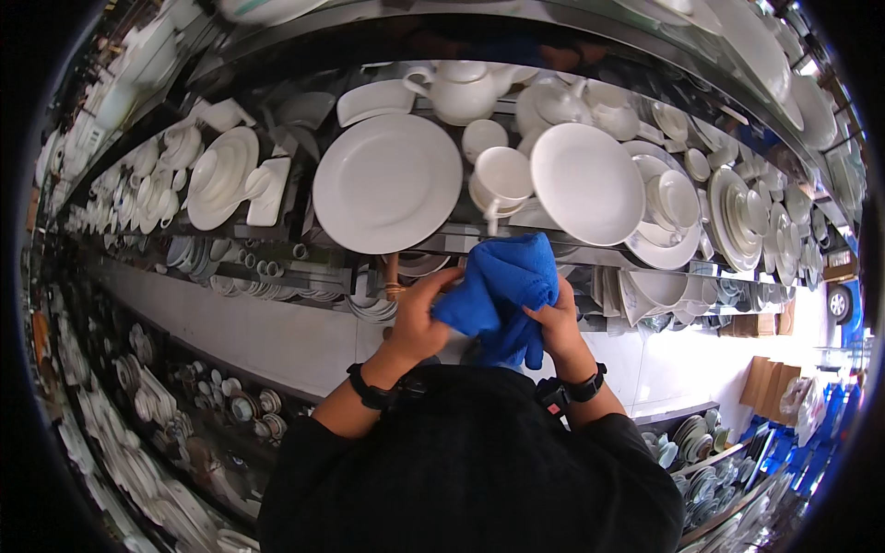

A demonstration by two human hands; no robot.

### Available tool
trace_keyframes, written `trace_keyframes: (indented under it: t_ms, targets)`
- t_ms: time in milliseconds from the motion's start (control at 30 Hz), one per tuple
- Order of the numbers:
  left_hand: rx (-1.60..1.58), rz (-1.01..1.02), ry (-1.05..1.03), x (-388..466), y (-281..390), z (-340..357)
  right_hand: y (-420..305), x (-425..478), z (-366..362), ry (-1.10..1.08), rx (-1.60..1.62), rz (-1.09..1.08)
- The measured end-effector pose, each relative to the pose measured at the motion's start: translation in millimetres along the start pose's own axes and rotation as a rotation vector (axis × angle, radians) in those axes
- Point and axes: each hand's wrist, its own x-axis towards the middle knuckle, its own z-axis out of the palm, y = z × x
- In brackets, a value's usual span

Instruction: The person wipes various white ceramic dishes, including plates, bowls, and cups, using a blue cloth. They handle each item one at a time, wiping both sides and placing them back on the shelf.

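Observation:
A bunched blue cloth point(511, 276) is held between my two hands, in front of the shelf edge. My left hand point(418, 314) grips its left side, and my right hand point(560, 321) grips its right side with the thumb across a fold. Whatever the folds may cover cannot be seen. Just beyond the left hand, a large white plate point(387, 183) leans at the shelf's front. Past the cloth stands a white cup point(503, 173) on a saucer, with a white oval plate point(588, 183) to its right.
White teapots point(463, 90) and a smaller cup point(485, 139) stand behind the plates. Stacked dishes and cups point(674, 200) crowd the shelf at right. Plates point(653, 287) fill a lower shelf. More crockery shelves point(228, 408) lie behind me at left. Cardboard point(767, 387) rests on the floor at right.

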Motion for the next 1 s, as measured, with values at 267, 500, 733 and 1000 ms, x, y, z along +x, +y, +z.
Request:
trace_keyframes:
  t_ms: [267,500,733,1000]
  targets:
    - [-0.43,-0.254,0.121,-30.9,-49.5,-91.5,45.6,43.1,111.6,0.107,-0.823,-0.221]
    - [-0.461,-0.354,-0.109,-26.9,-50.1,-191.1,105.7,75.9,226.1,-0.042,-1.138,-0.557]
    - [-0.777,-0.328,-0.498,-8.4,-56.3,-242.9,115.1,97.8,243.2,0.107,-1.311,-0.563]
    - [-0.477,-0.621,-0.001,19.8,-119.2,-234.4,68.7,147.1,214.6,0.386,-1.519,-0.42]
